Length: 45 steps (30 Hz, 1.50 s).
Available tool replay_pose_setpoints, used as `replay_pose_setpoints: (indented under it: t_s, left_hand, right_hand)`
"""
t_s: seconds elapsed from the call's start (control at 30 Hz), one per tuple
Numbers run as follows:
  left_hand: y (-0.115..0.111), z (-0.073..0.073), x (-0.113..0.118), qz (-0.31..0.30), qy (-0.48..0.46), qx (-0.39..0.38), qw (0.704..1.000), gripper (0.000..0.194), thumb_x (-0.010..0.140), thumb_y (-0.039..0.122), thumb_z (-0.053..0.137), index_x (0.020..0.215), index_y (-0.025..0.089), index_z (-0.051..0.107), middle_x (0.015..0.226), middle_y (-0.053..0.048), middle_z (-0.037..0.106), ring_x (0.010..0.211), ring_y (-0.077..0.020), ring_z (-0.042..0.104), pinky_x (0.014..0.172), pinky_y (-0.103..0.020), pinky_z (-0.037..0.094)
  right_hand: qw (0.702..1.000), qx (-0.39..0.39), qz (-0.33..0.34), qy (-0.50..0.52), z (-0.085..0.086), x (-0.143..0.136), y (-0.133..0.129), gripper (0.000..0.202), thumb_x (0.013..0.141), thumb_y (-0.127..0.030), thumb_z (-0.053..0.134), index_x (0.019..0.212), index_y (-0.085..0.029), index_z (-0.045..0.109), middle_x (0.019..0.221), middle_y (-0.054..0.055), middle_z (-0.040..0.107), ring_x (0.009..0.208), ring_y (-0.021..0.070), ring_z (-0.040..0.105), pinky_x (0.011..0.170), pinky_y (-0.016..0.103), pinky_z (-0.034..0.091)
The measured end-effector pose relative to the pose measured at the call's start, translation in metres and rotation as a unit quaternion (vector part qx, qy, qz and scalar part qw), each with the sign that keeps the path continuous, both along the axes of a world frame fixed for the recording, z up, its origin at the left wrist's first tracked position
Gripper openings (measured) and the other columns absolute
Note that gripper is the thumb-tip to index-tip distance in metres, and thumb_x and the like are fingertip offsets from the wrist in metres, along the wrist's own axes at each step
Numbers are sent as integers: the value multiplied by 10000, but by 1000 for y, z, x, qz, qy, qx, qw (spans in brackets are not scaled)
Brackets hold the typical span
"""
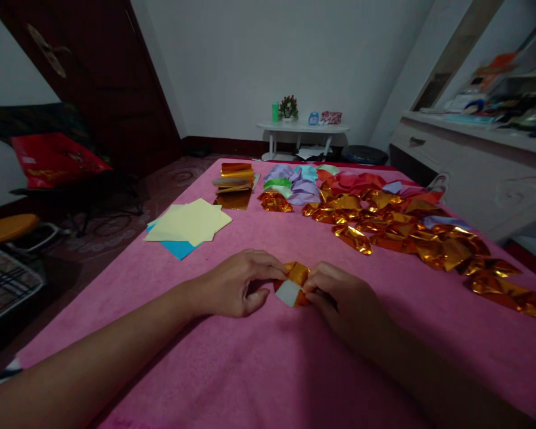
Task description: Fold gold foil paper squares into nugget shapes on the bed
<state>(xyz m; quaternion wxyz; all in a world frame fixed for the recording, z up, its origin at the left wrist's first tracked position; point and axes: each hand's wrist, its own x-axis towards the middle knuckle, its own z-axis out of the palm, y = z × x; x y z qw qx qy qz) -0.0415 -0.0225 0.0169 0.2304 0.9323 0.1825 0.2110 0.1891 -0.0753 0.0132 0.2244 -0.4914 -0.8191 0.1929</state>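
Observation:
A small piece of folded gold foil paper (298,273) with a pale inner face showing lies on the pink cloth between my hands. My left hand (237,282) rests at its left side, the fingers stretched out to touch its edge and the thumb held apart from it. On the other side, my right hand (339,292) pinches the paper's right edge between curled fingers and thumb. Part of that edge is hidden behind the right fingers.
Yellow and blue paper sheets (190,223) and a gold foil stack (234,182) lie at the table's left. Folded gold foil pieces (397,229) spread over the right, beside coloured paper pieces (304,190). Beyond stands a small white table (304,127); a cabinet (473,161) is at right.

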Motion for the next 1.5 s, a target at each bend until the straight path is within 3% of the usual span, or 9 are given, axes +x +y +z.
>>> replay_pose_setpoints:
  t_s: [0.2,0.37,0.53,0.77,0.9,1.1,1.27,1.4,1.5]
  left_hand:
    - [6,-4,2,-4,-4,1,1000,338,799,86,499,1100,175,625,1090,-90,649,999,-184,592,919,-331,462]
    - [7,-12,5,31,-22,40,998,226,904,196,453,1011,162,649,998,-103,660,952,-178,594,867,-320,468]
    - [-7,-11,4,47,-24,57,997,207,908,242,462,902,155,650,899,-86,660,885,-175,598,821,-309,466]
    - [-10,-13,11,180,-31,-61,981,234,883,288,517,722,147,611,774,-41,624,715,-132,574,672,-250,447]
    - [-11,-12,16,231,-3,-52,972,202,837,250,548,660,154,559,729,-29,605,680,-133,551,638,-247,426]
    - [-17,-19,20,275,39,13,961,121,824,269,546,744,179,537,788,-29,595,737,-159,547,656,-265,418]
    - [-21,-22,22,314,32,24,949,227,848,402,546,921,187,557,855,-48,614,753,-175,559,642,-275,403]
    - [-19,-19,27,317,48,13,947,383,777,554,591,845,177,595,813,-44,621,720,-178,550,592,-265,355]
    - [-11,-23,31,322,11,-18,946,332,732,497,658,753,171,606,761,-26,620,690,-163,539,582,-249,344]
  right_hand:
    - [998,17,8,-61,13,-7,-11,102,792,-99,540,817,-185,589,839,34,562,772,173,501,673,290,390]
    - [997,56,3,-51,3,-4,-10,178,775,-53,479,825,-180,592,824,38,557,766,171,511,680,291,394]
    - [999,17,-18,28,-6,4,-5,123,824,-144,507,719,-196,542,779,1,541,699,138,513,625,263,374]
    - [997,19,-69,17,-8,0,1,197,870,-211,456,678,-193,493,742,-4,510,661,136,481,619,268,341]
    - [993,25,-116,-19,-10,-4,5,197,834,-222,504,642,-192,473,710,-14,495,622,125,457,586,261,308]
    - [981,28,-187,-48,-11,-6,11,130,747,-267,606,669,-200,527,714,-34,542,581,109,467,536,242,262]
    - [984,50,-169,-25,-10,-7,9,102,778,-258,603,868,-212,595,847,-7,617,692,127,554,581,235,309]
    - [983,49,-176,-24,-10,-10,6,57,765,-249,615,809,-213,610,826,-11,625,693,131,556,583,238,314]
    - [977,36,-210,3,-11,-15,11,82,754,-272,611,713,-204,593,724,-14,618,638,138,540,556,245,306]
